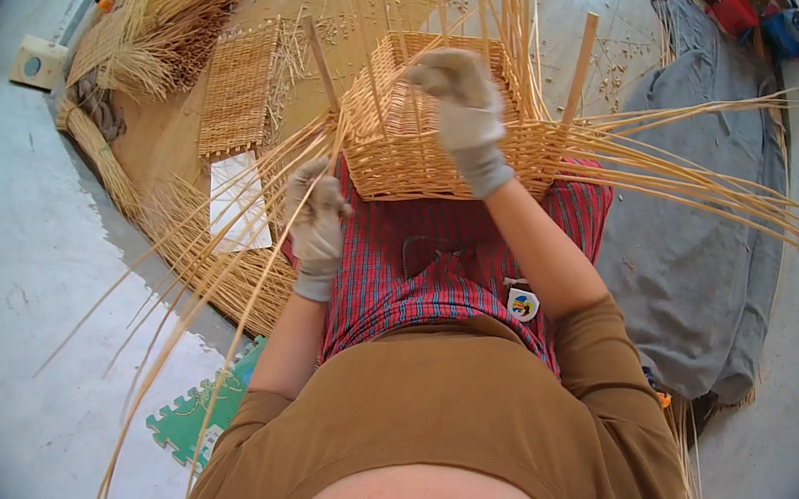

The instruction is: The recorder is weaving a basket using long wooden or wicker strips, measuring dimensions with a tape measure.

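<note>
Right hand [458,91] curls over the wicker basket [450,168], left hand [318,222] curls beside the pale canes [310,145]; whether either grip holds one, I can't tell.

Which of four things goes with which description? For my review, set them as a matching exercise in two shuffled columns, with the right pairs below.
Things
1. Woven basket
2. Left hand
3. Lap cloth
4. Foam mat

Descriptions
A. Green, with a jigsaw edge
B. Tan, partly hidden by the right hand
C. Checked, mostly red
D. Gloved, near the basket's front left corner

Pairs: 1-B, 2-D, 3-C, 4-A
</note>
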Demonstrator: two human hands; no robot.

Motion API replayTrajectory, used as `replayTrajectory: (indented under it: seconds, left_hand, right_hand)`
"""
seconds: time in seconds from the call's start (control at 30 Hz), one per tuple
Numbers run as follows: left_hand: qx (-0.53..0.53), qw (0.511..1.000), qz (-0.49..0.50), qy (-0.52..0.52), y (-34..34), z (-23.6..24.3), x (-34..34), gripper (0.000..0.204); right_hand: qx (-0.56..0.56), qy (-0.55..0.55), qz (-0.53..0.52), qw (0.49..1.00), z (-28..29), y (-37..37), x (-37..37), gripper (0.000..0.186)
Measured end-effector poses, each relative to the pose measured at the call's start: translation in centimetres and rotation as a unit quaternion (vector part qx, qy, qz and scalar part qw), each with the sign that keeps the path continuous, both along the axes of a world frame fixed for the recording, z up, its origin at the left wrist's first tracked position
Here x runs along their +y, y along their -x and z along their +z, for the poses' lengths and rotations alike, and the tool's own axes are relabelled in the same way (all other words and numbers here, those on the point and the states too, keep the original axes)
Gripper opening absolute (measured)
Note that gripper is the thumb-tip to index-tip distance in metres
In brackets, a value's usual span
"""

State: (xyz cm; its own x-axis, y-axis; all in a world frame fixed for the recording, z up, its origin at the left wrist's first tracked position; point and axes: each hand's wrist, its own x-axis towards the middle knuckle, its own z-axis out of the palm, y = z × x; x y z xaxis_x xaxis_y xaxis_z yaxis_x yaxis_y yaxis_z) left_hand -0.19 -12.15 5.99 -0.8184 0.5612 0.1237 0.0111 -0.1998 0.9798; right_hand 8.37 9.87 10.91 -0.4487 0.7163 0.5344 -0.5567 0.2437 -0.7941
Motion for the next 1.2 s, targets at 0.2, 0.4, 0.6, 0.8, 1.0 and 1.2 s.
replayTrajectory:
  seconds: [0.2, 0.4, 0.6, 0.8, 1.0, 1.2]
  left_hand:
    - [0.406, 0.891, -0.033, 0.200, -2.7, -3.9, 2.1, 0.052]
    - [0.064, 0.921, -0.199, 0.329, 2.5, -1.5, 9.9, 0.043]
    - [0.054, 0.938, -0.168, 0.300, 2.9, -3.1, 12.0, 0.023]
    - [-0.033, 0.895, -0.240, 0.374, 4.2, -2.3, 12.4, 0.025]
    - [-0.153, 0.923, -0.177, 0.305, 2.2, -1.1, 13.1, 0.035]
    - [0.155, 0.922, 0.032, 0.353, 0.3, -1.2, 13.5, 0.035]
  right_hand:
    - [-0.056, 0.287, -0.065, 0.954, -10.1, -4.4, 1.4, 0.013]
    - [-0.148, 0.194, -0.094, 0.965, -8.5, -3.8, 1.9, 0.013]
    - [-0.356, -0.404, -0.204, 0.817, 2.0, 5.1, 4.1, 0.049]
    - [-0.122, -0.047, -0.112, 0.985, -4.6, -2.6, 2.8, 0.036]
    - [-0.108, 0.130, -0.079, 0.982, -8.4, -8.1, 1.4, 0.014]
    - [-0.118, 0.190, -0.095, 0.970, -6.9, -8.5, 2.4, 0.013]
